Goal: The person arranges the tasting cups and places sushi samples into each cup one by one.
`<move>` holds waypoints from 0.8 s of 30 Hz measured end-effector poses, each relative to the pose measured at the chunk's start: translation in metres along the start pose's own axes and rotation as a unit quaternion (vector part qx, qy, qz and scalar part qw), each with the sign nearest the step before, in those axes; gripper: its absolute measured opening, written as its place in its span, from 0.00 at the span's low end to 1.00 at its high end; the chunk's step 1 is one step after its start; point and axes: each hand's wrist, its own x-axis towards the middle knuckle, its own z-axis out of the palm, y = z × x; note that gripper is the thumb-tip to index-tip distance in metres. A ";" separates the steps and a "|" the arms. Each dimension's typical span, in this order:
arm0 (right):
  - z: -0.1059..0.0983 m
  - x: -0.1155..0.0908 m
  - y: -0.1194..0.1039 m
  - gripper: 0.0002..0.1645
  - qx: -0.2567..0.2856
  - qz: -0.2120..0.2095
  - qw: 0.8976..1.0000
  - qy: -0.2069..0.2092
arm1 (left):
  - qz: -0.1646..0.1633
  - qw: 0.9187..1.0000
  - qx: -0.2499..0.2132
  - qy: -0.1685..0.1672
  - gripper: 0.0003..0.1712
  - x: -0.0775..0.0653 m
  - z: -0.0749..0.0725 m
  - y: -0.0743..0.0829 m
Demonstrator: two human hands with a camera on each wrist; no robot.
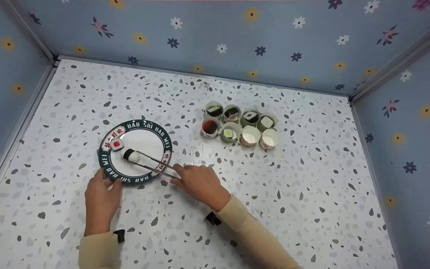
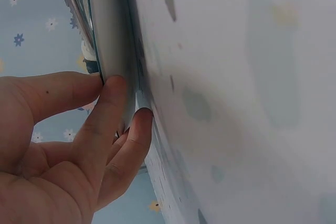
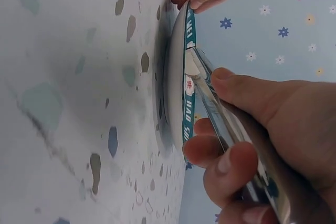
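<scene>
A round plate with a dark green lettered rim lies on the left part of the table. My left hand pinches its near left rim, thumb on top and fingers underneath, as the left wrist view shows. In my right hand I grip metal tongs. Between the tongs' tips is a white sushi piece with a black band, over the plate's middle; whether it touches the plate I cannot tell. A small sushi roll with a red centre sits at the plate's left side.
Several paper cups stand in two rows right of the plate. Most hold sushi pieces, such as a roll with a yellow-green centre. Flowered panels enclose the speckled table at the back and sides.
</scene>
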 end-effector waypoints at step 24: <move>-0.031 -0.056 0.068 0.19 0.001 0.051 0.995 0.080 | -0.004 1.000 0.000 -0.002 0.37 0.000 0.000 0.002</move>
